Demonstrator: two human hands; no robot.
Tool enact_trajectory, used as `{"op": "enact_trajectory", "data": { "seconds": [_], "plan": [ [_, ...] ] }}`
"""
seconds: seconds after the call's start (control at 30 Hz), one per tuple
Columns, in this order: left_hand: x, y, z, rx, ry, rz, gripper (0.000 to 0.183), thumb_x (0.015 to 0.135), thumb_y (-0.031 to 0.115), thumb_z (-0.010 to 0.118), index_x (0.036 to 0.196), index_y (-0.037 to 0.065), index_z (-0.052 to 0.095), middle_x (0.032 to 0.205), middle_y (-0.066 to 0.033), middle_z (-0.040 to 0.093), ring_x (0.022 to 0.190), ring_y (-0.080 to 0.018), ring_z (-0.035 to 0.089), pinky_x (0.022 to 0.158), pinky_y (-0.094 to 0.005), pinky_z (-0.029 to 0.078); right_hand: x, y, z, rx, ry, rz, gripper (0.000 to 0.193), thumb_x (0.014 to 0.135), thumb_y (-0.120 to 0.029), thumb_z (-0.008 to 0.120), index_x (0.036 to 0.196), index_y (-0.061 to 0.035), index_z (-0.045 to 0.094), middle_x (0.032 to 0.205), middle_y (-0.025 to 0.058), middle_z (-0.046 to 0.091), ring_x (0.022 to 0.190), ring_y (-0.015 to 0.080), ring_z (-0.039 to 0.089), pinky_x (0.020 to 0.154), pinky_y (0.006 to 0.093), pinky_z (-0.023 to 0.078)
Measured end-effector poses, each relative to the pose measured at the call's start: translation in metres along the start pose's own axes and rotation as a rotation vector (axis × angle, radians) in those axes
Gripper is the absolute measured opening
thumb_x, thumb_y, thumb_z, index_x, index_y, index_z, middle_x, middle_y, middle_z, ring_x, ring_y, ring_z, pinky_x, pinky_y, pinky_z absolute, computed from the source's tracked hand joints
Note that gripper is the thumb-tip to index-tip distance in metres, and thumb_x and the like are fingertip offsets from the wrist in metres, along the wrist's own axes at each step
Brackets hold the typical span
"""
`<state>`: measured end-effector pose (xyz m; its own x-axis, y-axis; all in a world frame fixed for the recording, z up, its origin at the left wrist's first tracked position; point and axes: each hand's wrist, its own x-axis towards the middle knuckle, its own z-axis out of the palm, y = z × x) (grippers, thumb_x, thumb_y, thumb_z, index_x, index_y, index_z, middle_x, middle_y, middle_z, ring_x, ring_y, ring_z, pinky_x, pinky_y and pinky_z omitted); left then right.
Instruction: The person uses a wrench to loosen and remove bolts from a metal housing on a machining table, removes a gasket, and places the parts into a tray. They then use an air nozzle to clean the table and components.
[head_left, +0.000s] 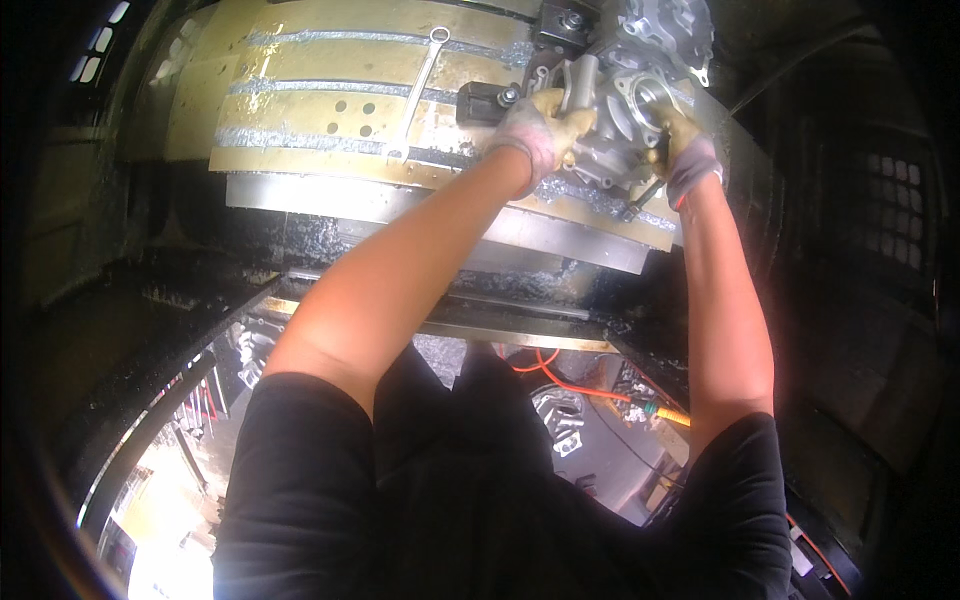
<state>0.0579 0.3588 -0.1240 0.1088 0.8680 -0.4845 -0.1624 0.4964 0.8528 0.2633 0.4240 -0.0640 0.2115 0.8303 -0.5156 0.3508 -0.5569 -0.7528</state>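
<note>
Grey cast metal fills the far right corner of the desk [300, 150]: a machined housing [625, 100] with a round bore, sitting against dark clamp blocks [485, 100]. I see my left hand [540, 130], in a worn yellowish glove, with its fingers wrapped tight around the housing's left side. My right hand [685, 150], gloved the same, presses on the housing's right side just below the bore; its fingers are curled, but I cannot tell whether they grip anything. A long spanner [418, 90] lies across the desk's slotted yellow top, well left of the housing, toward the far edge.
</note>
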Motion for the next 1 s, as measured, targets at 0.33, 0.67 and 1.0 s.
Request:
{"op": "enact_trajectory", "data": {
  "seconds": [0.33,0.67,1.0],
  "plan": [
    [0.002,0.007,0.002,0.21,0.091,-0.079,0.071,0.093,0.042,0.073,0.151,0.007,0.05,0.13,-0.0165,0.068,0.093,-0.0236,0.074,0.076,-0.0358,0.059,-0.013,-0.011,0.0,-0.16,-0.072,0.0,0.064,0.093,-0.048,0.066,0.131,0.003,0.058,0.082,0.0108,0.07,0.053,0.0153,0.061,0.045,0.0291,0.046],
    [0.02,0.102,0.081,1.196,0.047,1.193,0.051,0.097,0.043,0.06,0.137,0.012,0.062,0.14,-0.0166,0.062,0.13,-0.0361,0.057,0.113,-0.0445,0.043,0.073,0.199,-0.115,0.388,0.229,0.12,0.07,0.1,-0.055,0.057,0.139,0.0031,0.055,0.114,0.0194,0.074,0.093,0.0316,0.071,0.095,0.0482,0.048],
    [0.054,0.092,0.104,1.342,-0.18,1.113,0.036,0.1,0.029,0.053,0.125,0.008,0.068,0.117,-0.018,0.072,0.111,-0.0376,0.066,0.102,-0.0455,0.049,0.074,0.141,-0.041,0.97,0.276,0.223,0.042,0.101,-0.043,0.061,0.107,-0.003,0.072,0.085,0.0078,0.072,0.064,0.019,0.066,0.059,0.0326,0.053]
  ]
}}
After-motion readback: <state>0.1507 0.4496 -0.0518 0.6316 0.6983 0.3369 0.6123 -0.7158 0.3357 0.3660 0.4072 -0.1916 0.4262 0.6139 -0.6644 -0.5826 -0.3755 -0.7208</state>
